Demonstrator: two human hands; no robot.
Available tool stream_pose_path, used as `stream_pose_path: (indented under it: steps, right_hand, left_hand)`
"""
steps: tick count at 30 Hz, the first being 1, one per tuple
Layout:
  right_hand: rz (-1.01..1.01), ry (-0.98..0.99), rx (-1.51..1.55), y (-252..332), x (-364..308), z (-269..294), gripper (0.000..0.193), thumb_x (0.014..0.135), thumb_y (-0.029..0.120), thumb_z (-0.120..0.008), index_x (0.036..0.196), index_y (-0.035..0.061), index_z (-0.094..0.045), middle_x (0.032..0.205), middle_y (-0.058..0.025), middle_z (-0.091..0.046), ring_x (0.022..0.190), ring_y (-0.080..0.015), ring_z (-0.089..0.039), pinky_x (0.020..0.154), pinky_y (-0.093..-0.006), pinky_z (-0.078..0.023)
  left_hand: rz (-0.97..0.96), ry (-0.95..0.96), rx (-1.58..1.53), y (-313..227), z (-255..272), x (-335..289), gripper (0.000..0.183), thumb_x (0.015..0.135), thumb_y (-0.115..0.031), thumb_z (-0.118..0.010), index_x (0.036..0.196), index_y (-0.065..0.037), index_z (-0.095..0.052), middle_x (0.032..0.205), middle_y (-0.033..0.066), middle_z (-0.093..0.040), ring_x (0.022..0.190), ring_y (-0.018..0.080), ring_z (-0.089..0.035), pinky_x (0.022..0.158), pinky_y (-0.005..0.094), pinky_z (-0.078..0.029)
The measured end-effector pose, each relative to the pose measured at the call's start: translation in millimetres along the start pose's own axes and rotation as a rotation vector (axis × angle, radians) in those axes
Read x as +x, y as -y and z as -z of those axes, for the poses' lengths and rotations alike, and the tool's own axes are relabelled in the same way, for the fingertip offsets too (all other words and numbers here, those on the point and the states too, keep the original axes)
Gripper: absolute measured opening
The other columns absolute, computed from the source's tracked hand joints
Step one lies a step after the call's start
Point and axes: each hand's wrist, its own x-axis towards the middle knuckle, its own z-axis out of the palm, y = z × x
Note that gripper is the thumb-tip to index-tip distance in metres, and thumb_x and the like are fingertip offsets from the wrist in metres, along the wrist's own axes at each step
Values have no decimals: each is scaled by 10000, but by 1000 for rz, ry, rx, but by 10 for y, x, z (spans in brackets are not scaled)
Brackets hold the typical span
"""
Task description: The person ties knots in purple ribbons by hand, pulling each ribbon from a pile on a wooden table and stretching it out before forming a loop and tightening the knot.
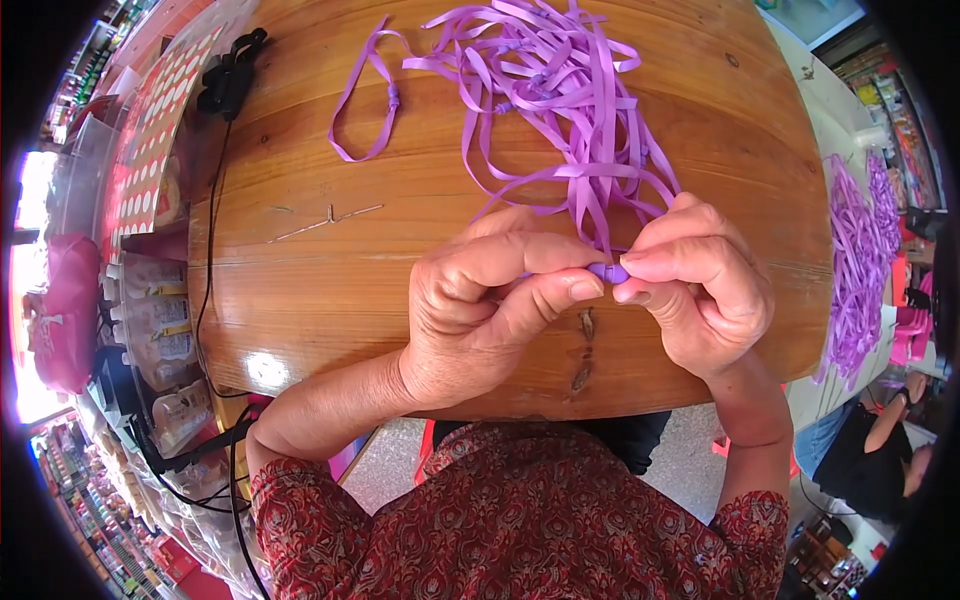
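Between my two hands, just above the near part of the wooden table (330, 290), is a purple ribbon knot (607, 272). My left hand (490, 300) pinches it from the left with thumb and forefinger. From the other side my right hand (705, 280) closes on it with thumb and fingertips. Ribbon runs up from the knot toward a tangled heap of purple ribbons (560, 90), several of them knotted. Off to the left of the heap lies a single knotted ribbon loop (392, 97). The fingers hide part of the knot.
A thin twisted wire (330, 216) lies on the table's left half. Along the left edge runs a black cable (210, 240), near a dotted box (160, 130) and clear plastic packs (165, 320). More purple ribbons (858, 260) hang at the right, where another person (865, 450) is.
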Motion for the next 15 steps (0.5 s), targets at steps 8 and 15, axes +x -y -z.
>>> stream_pose_path:
  steps: [8, 15]
  right_hand:
    - [-15, 50, -2, 50, 18, 47, 145, 769, 84, -728, 845, 13, -626, 779, -98, -607, 634, -164, -544, 575, -282, -401]
    - [44, 51, -49, 44, 23, 43, 172, 713, 51, -757, 850, 0, -666, 770, -85, -619, 594, -154, -530, 519, -255, -400]
  left_hand:
    - [-147, 24, 209, -96, 30, 26, 160, 794, -5, -701, 951, -28, -686, 709, 35, -578, 593, 122, -495, 537, 251, -386]
    - [-233, 22, 284, -78, 48, 11, 222, 737, -10, -746, 949, -13, -681, 684, 46, -565, 552, 139, -488, 489, 261, -374]
